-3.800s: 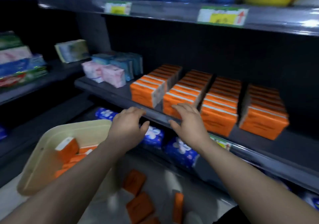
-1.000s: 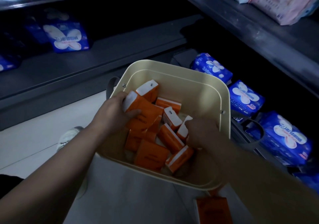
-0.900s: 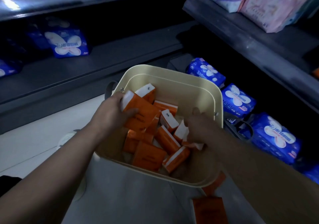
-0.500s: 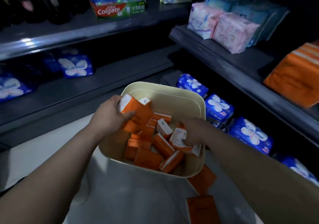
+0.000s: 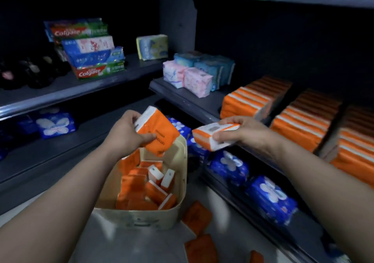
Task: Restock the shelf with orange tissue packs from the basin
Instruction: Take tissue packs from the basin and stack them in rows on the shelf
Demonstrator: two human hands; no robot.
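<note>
My left hand point(image 5: 124, 136) grips an orange tissue pack point(image 5: 158, 134) above the far rim of the cream basin point(image 5: 141, 219). My right hand point(image 5: 245, 132) holds a second orange-and-white tissue pack point(image 5: 210, 136) in the air, just in front of the grey shelf point(image 5: 194, 102). Several more orange packs point(image 5: 141, 187) lie loose inside the basin. On the shelf to the right, rows of orange tissue packs point(image 5: 251, 100) stand lined up front to back, with further rows point(image 5: 303, 125) beside them.
Pink and blue soft packs point(image 5: 194, 74) sit on the shelf left of the orange rows. Blue packs point(image 5: 269, 196) fill the lower shelf. A few orange packs point(image 5: 199, 216) lie on the floor by the basin. Toothpaste boxes point(image 5: 89, 48) stand on the left shelving.
Both hands have lifted out of the basin, each with an orange pack, and risen toward the shelf. My view has tilted up from the basin to the shelves.
</note>
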